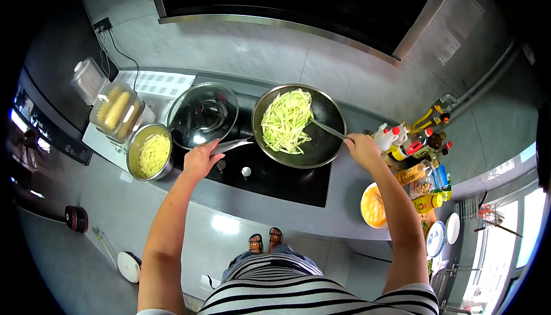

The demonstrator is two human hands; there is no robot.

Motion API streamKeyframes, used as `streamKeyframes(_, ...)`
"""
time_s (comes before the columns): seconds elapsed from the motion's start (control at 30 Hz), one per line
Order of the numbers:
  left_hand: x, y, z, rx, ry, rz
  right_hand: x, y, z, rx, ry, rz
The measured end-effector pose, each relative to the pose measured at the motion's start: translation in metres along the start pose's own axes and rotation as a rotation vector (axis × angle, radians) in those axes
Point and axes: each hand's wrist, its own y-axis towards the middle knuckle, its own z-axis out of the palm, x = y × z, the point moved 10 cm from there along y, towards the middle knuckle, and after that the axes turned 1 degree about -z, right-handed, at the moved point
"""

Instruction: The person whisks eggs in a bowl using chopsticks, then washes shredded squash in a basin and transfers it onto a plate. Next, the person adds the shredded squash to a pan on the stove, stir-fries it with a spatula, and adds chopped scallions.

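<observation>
A dark wok (pixel 324 137) sits on the black stove (pixel 287 186), with pale green shredded vegetable (pixel 286 121) heaped in its left and middle part. My left hand (pixel 200 159) is closed round the end of the wok's metal handle (pixel 234 144). In my right hand (pixel 363 148) is the handle of a metal spatula (pixel 328 128), whose blade end reaches into the shreds at their right edge. Just beyond my left hand lies a glass lid (pixel 204 114). A metal pot (pixel 133 157) with pale yellow shreds (pixel 153 155) stands left of it.
A bowl of beaten egg (pixel 374 206) sits by my right forearm. Sauce bottles (pixel 407 142) crowd the counter's right side, with plates (pixel 435 239) nearer me. At the left is an open plastic container (pixel 117 111) with yellow pieces. A dark hood (pixel 287 16) overhangs the wall.
</observation>
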Motion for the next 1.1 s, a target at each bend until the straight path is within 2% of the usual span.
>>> streamKeyframes(0.1,0.002,-0.001,0.002,0.022,0.008,-0.018,-0.001,-0.018,-0.038,-0.051,-0.055,-0.091)
streamKeyframes(0.2,0.003,-0.002,0.004,0.024,0.001,-0.029,-0.018,-0.019,-0.079,-0.145,-0.087,-0.026)
streamKeyframes(0.33,0.002,-0.002,0.004,0.025,-0.006,-0.016,-0.048,0.024,-0.056,0.081,-0.171,0.186)
streamKeyframes(0.43,-0.004,-0.004,0.002,0.028,-0.028,-0.012,-0.036,0.07,-0.015,0.042,-0.016,0.036)
streamKeyframes(0.6,-0.009,-0.01,-0.001,0.028,-0.053,-0.048,0.018,0.095,-0.014,0.02,0.081,-0.238)
streamKeyframes(0.67,-0.009,-0.011,-0.001,0.017,-0.057,-0.052,0.04,0.09,-0.029,0.023,0.095,-0.301)
streamKeyframes(0.77,-0.008,-0.012,0.001,0.009,-0.055,-0.038,0.079,0.064,-0.053,-0.07,0.081,-0.586)
streamKeyframes(0.87,-0.009,-0.011,0.001,0.028,-0.064,-0.035,0.1,0.023,-0.07,-0.09,-0.003,-0.711)
streamKeyframes(0.97,-0.012,-0.016,-0.004,0.016,-0.122,-0.02,0.096,-0.022,-0.091,-0.157,-0.089,-0.656)
streamKeyframes(1.1,-0.01,-0.016,-0.008,0.04,-0.211,-0.029,0.087,-0.084,-0.113,-0.127,-0.135,-0.381)
